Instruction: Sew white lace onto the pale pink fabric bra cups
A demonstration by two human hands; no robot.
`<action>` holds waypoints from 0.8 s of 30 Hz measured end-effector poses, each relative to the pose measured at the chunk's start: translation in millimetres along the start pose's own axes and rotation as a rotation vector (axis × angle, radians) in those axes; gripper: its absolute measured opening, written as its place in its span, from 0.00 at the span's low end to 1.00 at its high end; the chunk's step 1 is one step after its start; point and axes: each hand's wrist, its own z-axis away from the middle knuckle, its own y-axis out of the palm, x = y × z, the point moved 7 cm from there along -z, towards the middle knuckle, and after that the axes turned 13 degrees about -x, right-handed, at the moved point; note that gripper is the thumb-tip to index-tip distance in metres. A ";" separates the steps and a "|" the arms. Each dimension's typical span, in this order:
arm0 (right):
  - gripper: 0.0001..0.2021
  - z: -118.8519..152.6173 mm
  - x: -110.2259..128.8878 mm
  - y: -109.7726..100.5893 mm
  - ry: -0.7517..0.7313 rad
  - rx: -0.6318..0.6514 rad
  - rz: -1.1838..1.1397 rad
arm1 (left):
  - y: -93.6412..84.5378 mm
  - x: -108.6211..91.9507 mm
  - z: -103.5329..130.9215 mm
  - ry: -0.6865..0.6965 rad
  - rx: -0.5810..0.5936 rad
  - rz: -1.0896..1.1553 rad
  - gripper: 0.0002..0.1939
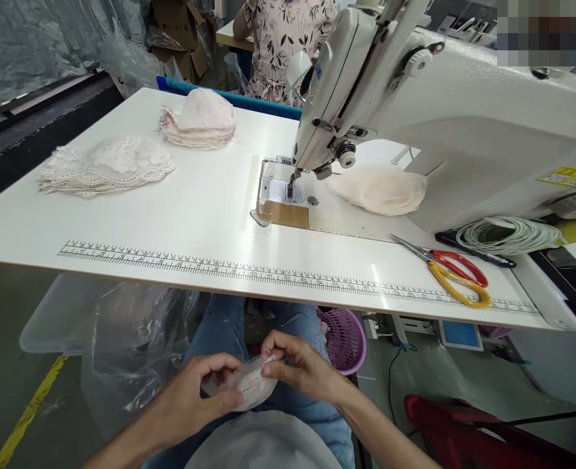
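A small, pale piece of cloth [256,387] is held up over the person's lap, in front of the near edge of the counter and lower than its top. The left hand [197,397] grasps it from the left, thumb laid along the near side and pointing right, the other fingers bent over the far side so that the cloth is caught between them. The right hand [305,370] pinches its upper right corner between thumb and bent forefinger, the remaining fingers curled in toward the palm. The left forearm slants up from the bottom edge toward the middle, the right one comes in from the lower right, and the two hands nearly meet, with the cloth bridging them. Under them are blue jeans [219,329], and just beyond the right hand a purple basket [349,342] stands partly below the counter [210,221]. A printed ruler [288,277] runs along the counter's near edge, with scissors [457,273] lying across its right part and a coil of cord [507,236] behind them. Farther back is the sewing machine [395,98], a cloth pile [386,190] lying flat beside its needle. Two more stacks, a lacy one [109,163] and a plain pinkish one [200,120], rest on the left. Past the far edge stands another person [281,45] in flowered clothing.
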 end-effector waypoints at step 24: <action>0.14 -2.2 -28.7 3.8 0.276 0.040 -0.144 | 7.2 22.8 11.3 -0.188 0.292 0.278 0.10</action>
